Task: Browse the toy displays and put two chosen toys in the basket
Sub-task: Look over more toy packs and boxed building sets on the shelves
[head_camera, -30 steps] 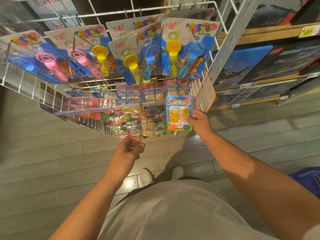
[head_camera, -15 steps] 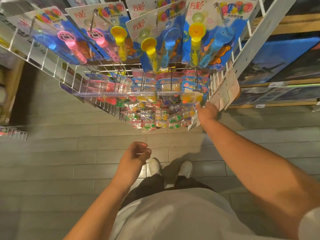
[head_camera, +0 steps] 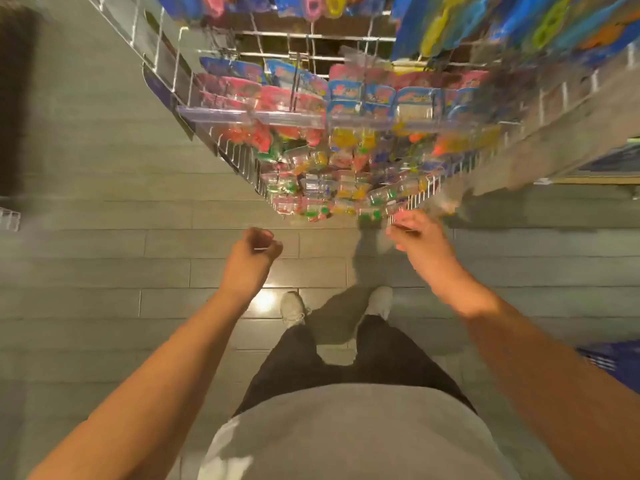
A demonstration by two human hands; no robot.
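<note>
A wire display rack (head_camera: 166,60) hangs in front of me, full of toys. Blue carded bubble wands (head_camera: 446,26) fill its top row, with pink and blue blister packs (head_camera: 346,95) below. Small clear packs with coloured pieces (head_camera: 311,202) hang lowest. My right hand (head_camera: 420,235) reaches to the bottom right corner of the rack, its fingers at the lowest packs. Blur hides whether it grips one. My left hand (head_camera: 251,252) hovers below the rack, loosely curled and holding nothing. A corner of the blue basket (head_camera: 609,360) shows on the floor at the right edge.
Grey plank floor (head_camera: 104,271) lies under the rack, and my two feet in pale shoes (head_camera: 292,308) stand just short of it. A shelf with boxed toys (head_camera: 609,161) runs off to the right. A bit of white wire fixture (head_camera: 8,220) shows at the left edge.
My right hand put the yellow pack back against the rack, then dropped to the lowest row. My view tilted downward. The left hand stayed curled below the rack.
</note>
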